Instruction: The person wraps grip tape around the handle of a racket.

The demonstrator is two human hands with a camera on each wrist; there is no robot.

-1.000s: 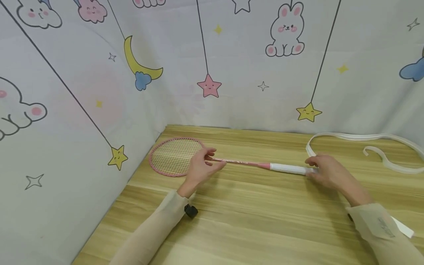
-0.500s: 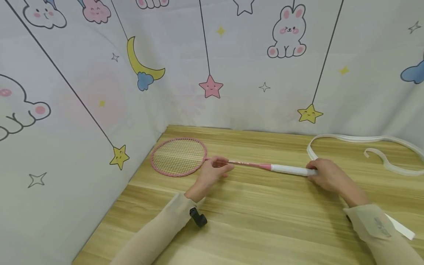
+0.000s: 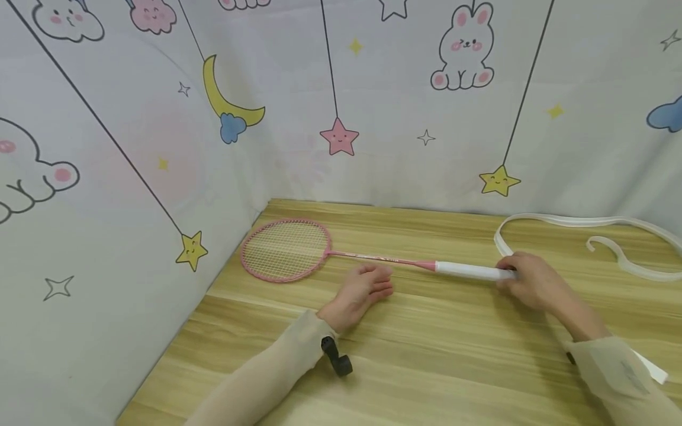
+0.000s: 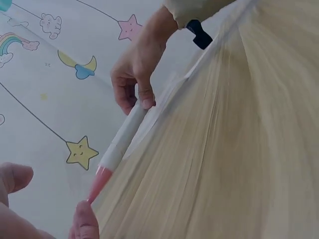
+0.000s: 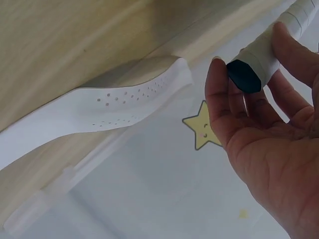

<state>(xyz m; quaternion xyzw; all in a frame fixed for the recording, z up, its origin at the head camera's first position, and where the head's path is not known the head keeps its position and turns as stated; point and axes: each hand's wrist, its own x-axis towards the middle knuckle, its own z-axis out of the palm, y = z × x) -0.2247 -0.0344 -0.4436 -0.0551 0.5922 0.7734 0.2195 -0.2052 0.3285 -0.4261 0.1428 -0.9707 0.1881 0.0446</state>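
Observation:
A pink badminton racket (image 3: 380, 258) lies lengthwise across the wooden table, its strung head at the left. My right hand (image 3: 535, 284) holds the butt end of its white-wrapped handle (image 3: 469, 270) between thumb and fingers. Seen from the right wrist, the handle's dark butt end (image 5: 244, 75) shows between the fingers. Just in front of the shaft is my left hand (image 3: 356, 296), fingers loosely bent and holding nothing. In the left wrist view its fingertips overlap the pink cone (image 4: 101, 180) below the handle.
Behind my right hand a long white perforated strip (image 5: 114, 104) curls over the table (image 3: 426, 355). A flat white piece (image 3: 651, 368) lies by the right sleeve. A patterned cloth (image 3: 383, 171) hangs along the back and left table edges.
My left hand has slid right along the shaft from near the racket head, then come off it toward me. The right hand keeps its hold on the handle end.

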